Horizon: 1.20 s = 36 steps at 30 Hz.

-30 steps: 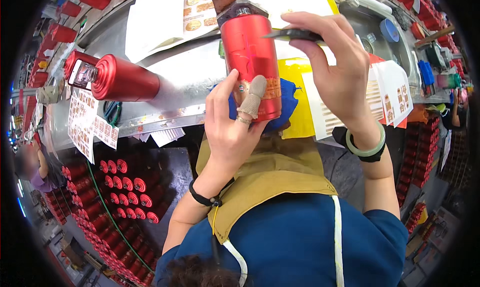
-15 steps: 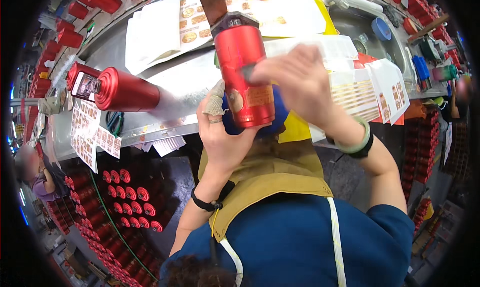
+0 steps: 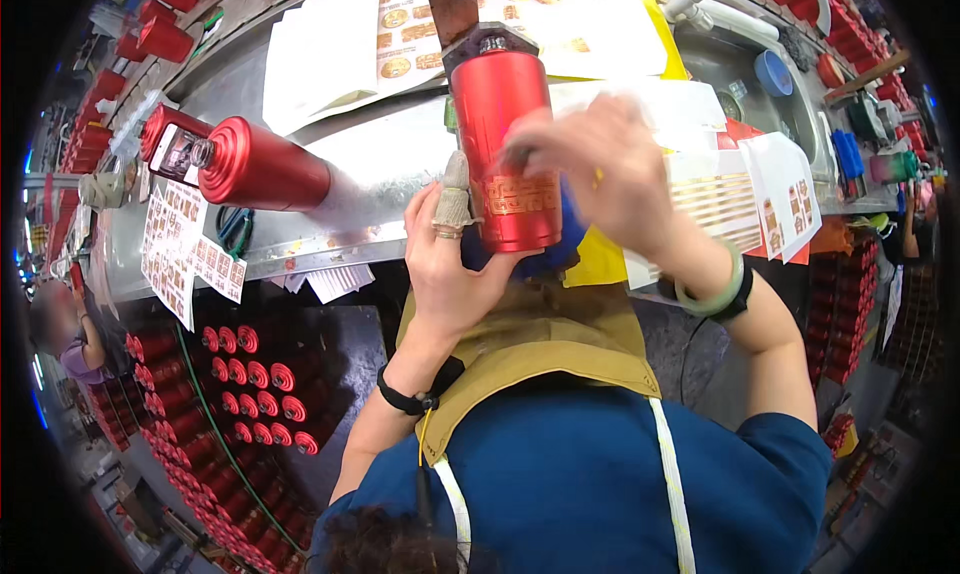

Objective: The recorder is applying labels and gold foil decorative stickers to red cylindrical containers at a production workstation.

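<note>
A red metal-looking bottle [image 3: 500,104] leans with its neck against a dark stand [image 3: 490,40] and its base toward me. My left hand [image 3: 450,284] grips its lower left side, thumb at the base; one finger wears a beige cloth cover [image 3: 455,199]. Gold lettering [image 3: 520,199] shows on the bottle's lower part. Over its right side, my right hand [image 3: 625,189] is blurred by motion, with a small dark piece [image 3: 517,158] at its fingertips against the bottle. That piece is too smeared to name.
Another red bottle [image 3: 262,166] lies on the metal bench at left, beside a phone [image 3: 177,154] and scissors [image 3: 236,229]. Gold-printed sheets [image 3: 172,244] hang over the bench edge. A sink with a blue bowl [image 3: 773,73] is at right. Several red bottles [image 3: 258,374] stand below left.
The bottle has turned in my left hand: a round gold emblem has gone from view and the lettering faces up more. My right hand stays over its right side, still blurred.
</note>
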Motion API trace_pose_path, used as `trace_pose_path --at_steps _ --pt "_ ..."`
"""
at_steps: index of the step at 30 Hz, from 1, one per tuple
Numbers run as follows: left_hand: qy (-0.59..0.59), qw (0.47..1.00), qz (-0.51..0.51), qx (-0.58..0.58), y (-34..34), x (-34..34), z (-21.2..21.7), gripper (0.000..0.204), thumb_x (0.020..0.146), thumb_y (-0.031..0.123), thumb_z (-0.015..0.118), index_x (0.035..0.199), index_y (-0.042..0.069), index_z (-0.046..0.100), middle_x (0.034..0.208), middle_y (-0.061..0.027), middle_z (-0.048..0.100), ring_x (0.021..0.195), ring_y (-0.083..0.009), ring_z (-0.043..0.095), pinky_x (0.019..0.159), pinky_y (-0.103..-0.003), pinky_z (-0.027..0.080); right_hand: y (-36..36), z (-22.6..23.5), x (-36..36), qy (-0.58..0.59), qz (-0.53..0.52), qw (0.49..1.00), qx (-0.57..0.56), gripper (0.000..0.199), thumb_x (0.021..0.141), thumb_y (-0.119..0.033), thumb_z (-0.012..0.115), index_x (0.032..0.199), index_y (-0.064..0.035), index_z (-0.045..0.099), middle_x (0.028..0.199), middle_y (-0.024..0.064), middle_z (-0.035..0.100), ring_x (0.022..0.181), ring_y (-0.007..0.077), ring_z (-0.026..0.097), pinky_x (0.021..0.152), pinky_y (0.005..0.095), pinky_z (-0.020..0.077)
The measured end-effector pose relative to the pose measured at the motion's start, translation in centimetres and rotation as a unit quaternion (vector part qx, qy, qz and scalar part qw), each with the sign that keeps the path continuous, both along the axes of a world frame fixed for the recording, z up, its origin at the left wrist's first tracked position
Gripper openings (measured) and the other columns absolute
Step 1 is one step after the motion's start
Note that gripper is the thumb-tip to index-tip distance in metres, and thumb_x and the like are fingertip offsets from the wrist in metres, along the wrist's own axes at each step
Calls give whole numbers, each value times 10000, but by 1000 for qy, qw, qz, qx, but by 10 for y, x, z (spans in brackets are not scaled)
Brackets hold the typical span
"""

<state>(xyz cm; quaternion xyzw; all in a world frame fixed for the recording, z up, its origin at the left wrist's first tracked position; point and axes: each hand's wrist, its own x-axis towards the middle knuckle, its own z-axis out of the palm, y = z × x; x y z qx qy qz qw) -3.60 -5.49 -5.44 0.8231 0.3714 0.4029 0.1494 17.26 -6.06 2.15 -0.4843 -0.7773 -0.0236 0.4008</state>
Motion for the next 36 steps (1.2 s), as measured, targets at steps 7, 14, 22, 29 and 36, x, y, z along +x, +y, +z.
trace_pose_path --at_steps 7,14,22,29,36 --pt "-65 990 -28 -123 -3 -5 -14 829 687 122 910 1420 -30 554 1333 -236 612 1226 -449 576 1033 -474 491 -15 -13 3 -6 168 986 -9 220 821 -46 718 1005 -145 785 954 17 768 787 183 638 740 318 417" --pt "-65 997 -15 -50 -4 4 -12 819 696 83 923 1436 -1 583 1394 -208 639 1266 -377 621 1084 -448 483 -12 -29 27 -77 86 991 70 255 795 -101 722 1022 -208 768 1024 -37 752 835 132 669 818 360 456" --pt "-102 990 -7 -98 -8 3 -20 809 684 38 901 1431 26 590 1401 -221 629 1255 -402 613 1068 -453 493 -14 -33 29 5 -20 999 33 294 800 -79 757 1082 -163 768 1056 -15 750 778 177 592 765 338 413" --pt "-93 992 -15 -79 -5 7 -10 840 660 36 883 1446 77 589 1449 -171 607 1288 -368 593 1086 -473 463 -8 -4 6 21 44 998 -47 336 774 -41 761 1105 -90 723 887 42 720 731 279 623 735 408 455" --pt "-127 992 -3 16 -14 2 -2 853 678 94 888 1469 65 569 1500 -174 566 1275 -372 582 1110 -478 421 -10 -21 1 3 141 990 14 247 884 65 667 1062 -95 727 978 91 730 830 270 634 801 378 451"
